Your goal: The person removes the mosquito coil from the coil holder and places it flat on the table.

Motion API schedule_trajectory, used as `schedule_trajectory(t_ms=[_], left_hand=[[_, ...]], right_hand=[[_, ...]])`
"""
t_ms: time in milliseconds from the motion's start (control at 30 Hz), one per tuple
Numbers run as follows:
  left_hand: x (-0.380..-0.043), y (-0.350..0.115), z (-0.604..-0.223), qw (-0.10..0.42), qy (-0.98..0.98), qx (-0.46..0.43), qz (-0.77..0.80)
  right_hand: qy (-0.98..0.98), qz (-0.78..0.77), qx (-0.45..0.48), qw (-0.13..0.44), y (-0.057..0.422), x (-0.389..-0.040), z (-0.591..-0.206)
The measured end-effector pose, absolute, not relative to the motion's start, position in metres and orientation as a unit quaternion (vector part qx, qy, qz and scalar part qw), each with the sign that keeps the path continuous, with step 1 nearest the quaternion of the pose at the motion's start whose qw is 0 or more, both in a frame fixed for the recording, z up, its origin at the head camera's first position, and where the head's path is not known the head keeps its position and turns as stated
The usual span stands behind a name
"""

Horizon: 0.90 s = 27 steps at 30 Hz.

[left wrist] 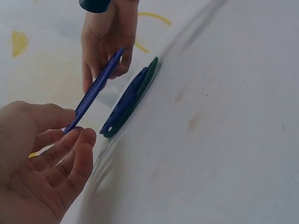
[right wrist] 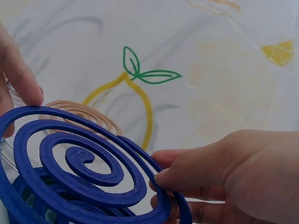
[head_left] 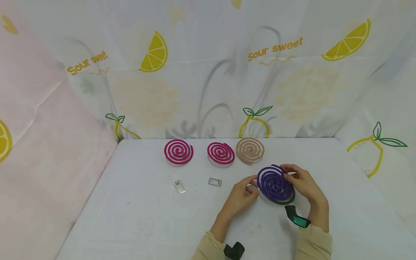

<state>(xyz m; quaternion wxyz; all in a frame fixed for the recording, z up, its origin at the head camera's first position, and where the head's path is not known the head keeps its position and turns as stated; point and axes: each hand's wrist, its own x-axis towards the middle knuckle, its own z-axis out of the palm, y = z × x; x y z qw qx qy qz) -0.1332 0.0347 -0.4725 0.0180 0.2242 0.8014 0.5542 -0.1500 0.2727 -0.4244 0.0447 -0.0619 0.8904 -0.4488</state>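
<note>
A blue mosquito coil [head_left: 273, 180] is held raised and tilted between my two hands. My left hand [head_left: 240, 196] pinches its left edge with thumb and fingers. On the opposite edge, my right hand [head_left: 303, 183] grips the coil, thumb on top and fingers beneath, as the right wrist view shows. Below it, apart from it in the left wrist view, another blue coil [left wrist: 124, 100] lies on a dark green coil [left wrist: 150, 70] on the table. From the head, the raised coil hides most of these two.
Two magenta coils, a left one [head_left: 178, 151] and a right one [head_left: 221, 153], lie along the table's back, with a tan coil [head_left: 250, 151] beside them. Nearer are two small metal coil stands, one tilted [head_left: 179, 187], one flat [head_left: 215, 182]. A printed cloth [head_left: 201, 90] hangs behind.
</note>
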Motion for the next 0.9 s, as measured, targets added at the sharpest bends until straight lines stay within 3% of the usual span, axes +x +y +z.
schedule_trajectory(t_ms=[900], left_hand=[[-0.1283, 0.0453, -0.4759, 0.032, 0.826, 0.240, 0.508]], right_hand=[[0.901, -0.427, -0.046, 0.065, 0.2810, -0.1477, -0.4328]])
